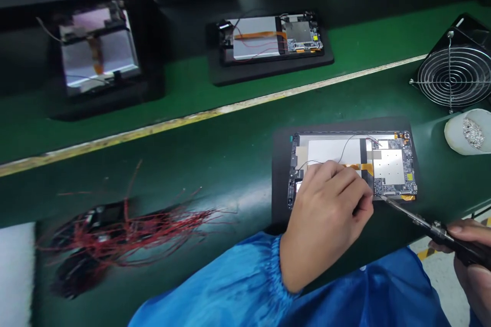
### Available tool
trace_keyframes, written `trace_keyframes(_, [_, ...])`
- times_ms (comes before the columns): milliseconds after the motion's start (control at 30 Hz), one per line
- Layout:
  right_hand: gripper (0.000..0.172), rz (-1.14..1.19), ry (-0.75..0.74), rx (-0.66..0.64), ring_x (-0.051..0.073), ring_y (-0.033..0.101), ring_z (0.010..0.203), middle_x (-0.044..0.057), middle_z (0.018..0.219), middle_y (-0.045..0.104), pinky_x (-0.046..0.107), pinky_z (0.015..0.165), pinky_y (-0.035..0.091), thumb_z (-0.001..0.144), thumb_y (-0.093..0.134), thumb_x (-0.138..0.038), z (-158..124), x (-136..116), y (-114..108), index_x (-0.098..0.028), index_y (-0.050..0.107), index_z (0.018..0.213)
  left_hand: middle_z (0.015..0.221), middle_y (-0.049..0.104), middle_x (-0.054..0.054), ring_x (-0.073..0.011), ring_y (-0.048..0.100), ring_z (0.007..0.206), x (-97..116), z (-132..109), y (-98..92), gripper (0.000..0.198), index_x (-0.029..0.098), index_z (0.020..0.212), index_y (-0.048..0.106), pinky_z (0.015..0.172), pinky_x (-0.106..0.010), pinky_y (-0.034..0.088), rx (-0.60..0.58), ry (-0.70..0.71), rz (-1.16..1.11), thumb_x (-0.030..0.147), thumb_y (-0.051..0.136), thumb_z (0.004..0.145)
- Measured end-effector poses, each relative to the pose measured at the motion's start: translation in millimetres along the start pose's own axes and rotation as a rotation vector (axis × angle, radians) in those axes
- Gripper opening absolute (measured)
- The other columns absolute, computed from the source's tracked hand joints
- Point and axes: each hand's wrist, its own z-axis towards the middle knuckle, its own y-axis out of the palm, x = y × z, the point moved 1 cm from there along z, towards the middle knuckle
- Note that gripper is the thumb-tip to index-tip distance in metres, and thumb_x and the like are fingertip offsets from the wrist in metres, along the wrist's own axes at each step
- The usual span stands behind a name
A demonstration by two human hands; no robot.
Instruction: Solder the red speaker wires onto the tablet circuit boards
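An opened tablet lies on a dark mat, its circuit board, white battery and orange flat cable exposed. Across its lower middle rests my left hand, closed, thumb and forefinger drawn together by the board's lower left corner. Whatever is in that pinch is hidden from the camera. A soldering iron is gripped by my right hand at the right edge. Its tip meets or hovers just over the board's lower edge, beside my left fingertips; contact cannot be made out. Thin dark wires loop over the battery.
Red wires with black parts form a heap at left, near a white foam piece. Another opened tablet and a blurred device sit on the raised shelf. A fan and a white cup stand at right.
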Motion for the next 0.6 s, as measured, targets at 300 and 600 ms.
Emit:
trace_keyframes(300, [0.024,-0.053,-0.072,-0.045,0.023,0.076,0.079,0.004,0.097,0.080,0.030,0.070,0.065,0.104,0.072,-0.048,20.1,-20.8,13.0,-0.028,0.081,0.112,0.083,0.075,0.000,-0.0227,0.060,0.084,0.5,0.9,-0.3,0.018,0.020,0.083,0.070,0.078,-0.041,0.048,-0.006,0.001,-0.006,0.007,0.069,0.096])
trace_keyframes(600, [0.030,-0.019,-0.039,-0.032,0.032,0.079,0.081,0.010,0.102,0.080,0.040,0.069,0.068,0.097,0.078,-0.046,2.4,1.2,-5.1,-0.025,0.083,0.118,0.083,0.076,-0.001,-0.0232,0.059,0.083,0.8,1.2,-2.0,0.020,0.021,0.081,0.069,0.078,-0.041,0.049,-0.010,0.006,0.013,0.008,0.067,0.097])
